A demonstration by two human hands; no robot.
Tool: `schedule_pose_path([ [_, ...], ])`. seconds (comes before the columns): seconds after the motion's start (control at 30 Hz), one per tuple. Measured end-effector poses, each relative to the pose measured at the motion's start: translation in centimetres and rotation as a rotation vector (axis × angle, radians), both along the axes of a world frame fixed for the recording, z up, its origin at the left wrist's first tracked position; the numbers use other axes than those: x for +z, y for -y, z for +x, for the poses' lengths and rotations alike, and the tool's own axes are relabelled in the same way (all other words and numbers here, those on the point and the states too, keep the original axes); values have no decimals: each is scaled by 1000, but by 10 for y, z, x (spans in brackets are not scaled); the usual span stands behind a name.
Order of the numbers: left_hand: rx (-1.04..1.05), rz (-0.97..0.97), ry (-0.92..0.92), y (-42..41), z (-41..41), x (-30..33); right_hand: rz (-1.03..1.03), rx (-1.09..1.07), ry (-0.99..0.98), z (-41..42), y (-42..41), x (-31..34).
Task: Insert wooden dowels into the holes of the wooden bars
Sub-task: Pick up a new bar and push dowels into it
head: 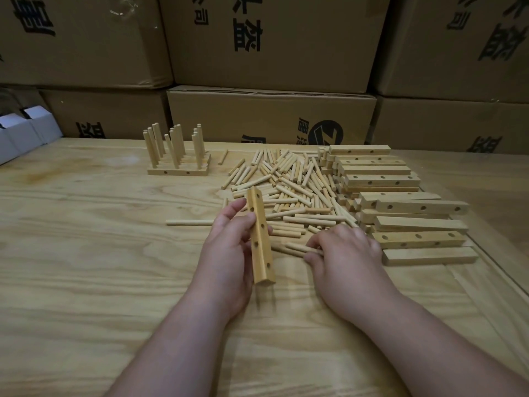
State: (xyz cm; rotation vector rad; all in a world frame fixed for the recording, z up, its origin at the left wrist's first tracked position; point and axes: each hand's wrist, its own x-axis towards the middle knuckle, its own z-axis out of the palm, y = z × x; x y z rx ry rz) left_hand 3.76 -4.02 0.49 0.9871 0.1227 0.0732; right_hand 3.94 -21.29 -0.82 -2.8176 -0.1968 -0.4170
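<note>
Progress is slight: upper left of the frame, a few pale wooden bars point(178, 170) already carry upright dowels. Left hand point(229, 247) grips an empty drilled wooden bar point(261, 239); right hand point(346, 253) pinches a loose round dowel point(294, 247), many bars point(412, 207) waiting right.

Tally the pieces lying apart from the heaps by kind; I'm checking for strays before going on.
Bar, held in the left hand: 1
Dowels alone on the table, left of the pile: 2, one near, one far
Total: 3
</note>
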Motion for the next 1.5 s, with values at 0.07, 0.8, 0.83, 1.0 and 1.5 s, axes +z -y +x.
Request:
schedule_pose_path([
  [0.07, -14, -10, -5, 1, -1, 0, 10, 1, 2, 0, 0, 1],
  [0.8, -19, 61, 8, 2, 1, -6, 519, 171, 276, -7, 2, 13],
  [0.83, -22, 73, 7, 2, 0, -5, 546, 178, 285, -7, 2, 13],
  [1.0, -71, 96, 18, 3, -4, -2, 618, 250, 358, -11, 1, 16],
  [1.5, -158, 52, -10, 4, -5, 2, 534, 330, 332, -5, 5, 11],
])
